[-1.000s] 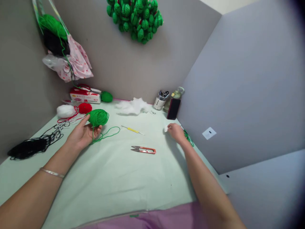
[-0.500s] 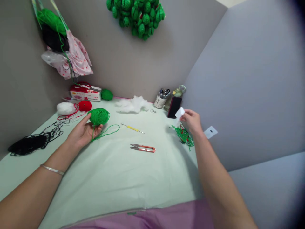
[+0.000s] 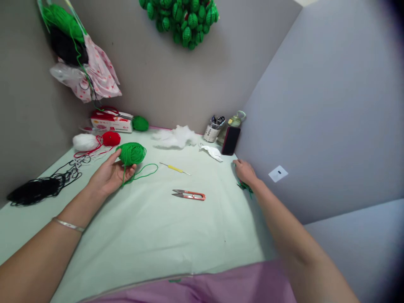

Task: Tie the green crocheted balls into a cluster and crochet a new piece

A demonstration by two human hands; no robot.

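My left hand (image 3: 112, 174) cradles a ball of green yarn (image 3: 132, 153), thumb and fingers around it. A loose green strand loops to the right from the ball onto the cloth. At the table's right edge, my right hand (image 3: 246, 171) is closed over a small heap of green yarn scraps (image 3: 245, 187); the hand covers most of the heap. Between my hands lie a crochet hook with a yellow grip (image 3: 175, 168) and, nearer me, orange thread snips (image 3: 188, 195). A crumpled white tissue (image 3: 212, 152) rests beyond my right hand.
White stuffing (image 3: 176, 137), a pen cup (image 3: 212, 129) and a leaning phone (image 3: 231, 140) stand along the back. To the left are white yarn (image 3: 85, 142), red yarn (image 3: 111, 138), black yarn (image 3: 34, 190) and a box (image 3: 112, 123). A wall borders the right side.
The white tissue has left my right hand and lies on the table near the pen cup. My right hand has moved down onto the yarn scraps. My left hand stays with the ball.
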